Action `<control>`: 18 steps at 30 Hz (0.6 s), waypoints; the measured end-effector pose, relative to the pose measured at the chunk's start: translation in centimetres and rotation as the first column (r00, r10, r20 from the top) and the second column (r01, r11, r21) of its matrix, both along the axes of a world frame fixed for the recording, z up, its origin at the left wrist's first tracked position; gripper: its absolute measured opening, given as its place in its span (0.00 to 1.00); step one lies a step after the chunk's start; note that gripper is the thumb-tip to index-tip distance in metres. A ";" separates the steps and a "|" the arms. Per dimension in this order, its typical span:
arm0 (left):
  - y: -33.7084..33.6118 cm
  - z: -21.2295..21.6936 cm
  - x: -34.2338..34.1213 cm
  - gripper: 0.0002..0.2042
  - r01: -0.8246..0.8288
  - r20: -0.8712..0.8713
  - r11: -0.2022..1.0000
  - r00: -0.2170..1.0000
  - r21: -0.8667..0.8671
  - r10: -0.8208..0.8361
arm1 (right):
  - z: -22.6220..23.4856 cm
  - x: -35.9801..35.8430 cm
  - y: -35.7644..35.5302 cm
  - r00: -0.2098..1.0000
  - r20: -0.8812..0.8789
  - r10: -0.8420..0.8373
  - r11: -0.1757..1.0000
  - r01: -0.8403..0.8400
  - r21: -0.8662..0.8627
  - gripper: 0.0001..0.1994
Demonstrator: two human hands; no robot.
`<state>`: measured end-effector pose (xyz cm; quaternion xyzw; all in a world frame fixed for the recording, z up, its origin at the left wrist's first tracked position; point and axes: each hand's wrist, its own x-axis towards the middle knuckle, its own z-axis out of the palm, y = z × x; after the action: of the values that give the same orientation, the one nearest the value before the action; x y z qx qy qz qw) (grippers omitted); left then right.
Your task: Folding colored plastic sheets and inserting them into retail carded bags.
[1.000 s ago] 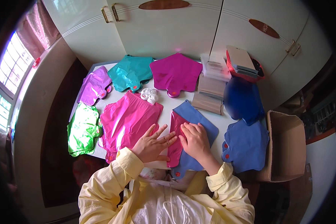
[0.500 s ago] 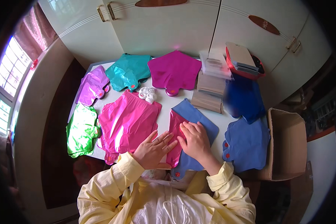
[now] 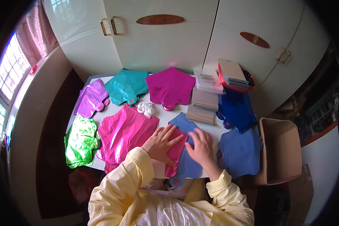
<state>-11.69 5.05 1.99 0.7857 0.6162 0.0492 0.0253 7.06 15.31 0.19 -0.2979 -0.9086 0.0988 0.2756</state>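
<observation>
Hands (image 3: 161,145) over pink foil (image 3: 176,151), blue sheet (image 3: 189,164)

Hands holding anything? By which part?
Nothing gripped: left hand spread on the folded pink foil; right hand over the blue sheet partly under it, contact unclear.

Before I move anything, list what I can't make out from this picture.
All in the head view:
- Part of the folded pink sheet: covered by the left hand.
- Part of the blue sheet: under the pink sheet and right hand.
- Any gap beneath the right fingertips: hidden by the overhead angle.
- Cabinet top: cut off by the upper edge.
</observation>
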 end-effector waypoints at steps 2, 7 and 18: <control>-0.1 0.0 0.3 0.57 0.003 0.005 1.000 1.000 -0.005 -0.003 | 0.2 0.4 1.0 0.984 0.064 -0.168 0.985 0.166 0.039 0.23; -0.9 0.0 0.9 0.57 -0.001 -0.037 1.000 0.999 -0.022 0.000 | 2.3 0.3 1.9 0.945 0.281 -0.166 0.892 0.265 -0.367 0.25; -2.6 0.4 2.5 0.55 -0.088 -0.052 0.990 0.995 -0.110 0.083 | 0.4 3.3 1.7 0.934 -0.325 -0.148 0.504 -0.211 -0.838 0.31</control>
<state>-9.23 2.45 2.39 0.7569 0.6514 -0.0030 0.0524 10.32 16.96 0.59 -0.3552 -0.6772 0.5949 0.2476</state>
